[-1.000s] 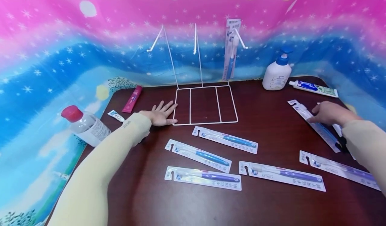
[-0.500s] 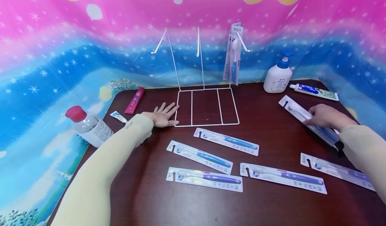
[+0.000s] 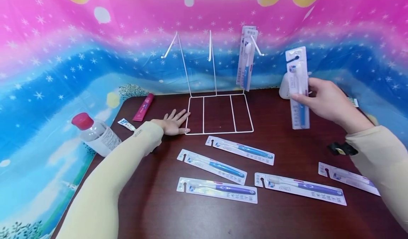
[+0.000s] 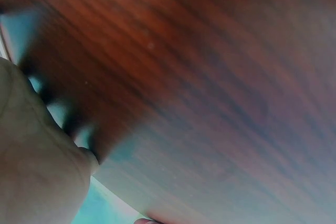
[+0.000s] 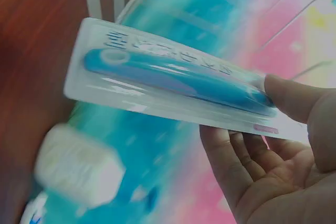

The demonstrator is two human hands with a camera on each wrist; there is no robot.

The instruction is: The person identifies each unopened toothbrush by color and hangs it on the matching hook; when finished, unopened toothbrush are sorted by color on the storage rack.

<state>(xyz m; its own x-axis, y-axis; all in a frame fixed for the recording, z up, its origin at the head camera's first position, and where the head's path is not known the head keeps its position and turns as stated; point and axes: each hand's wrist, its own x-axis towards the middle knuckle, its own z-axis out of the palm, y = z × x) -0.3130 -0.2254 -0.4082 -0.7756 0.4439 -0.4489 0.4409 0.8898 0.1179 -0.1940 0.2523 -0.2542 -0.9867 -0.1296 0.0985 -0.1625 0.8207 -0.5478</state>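
Right hand [image 3: 329,100] pinches toothbrush pack [image 3: 298,84]; white bottle [image 3: 284,87] behind (mostly hidden).

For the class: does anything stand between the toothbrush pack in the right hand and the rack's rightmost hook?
Nothing visible does: in the head view, only backdrop shows between the held pack and the hook. The white bottle stands behind the pack; the hanging packs leave the hook's tip bare.
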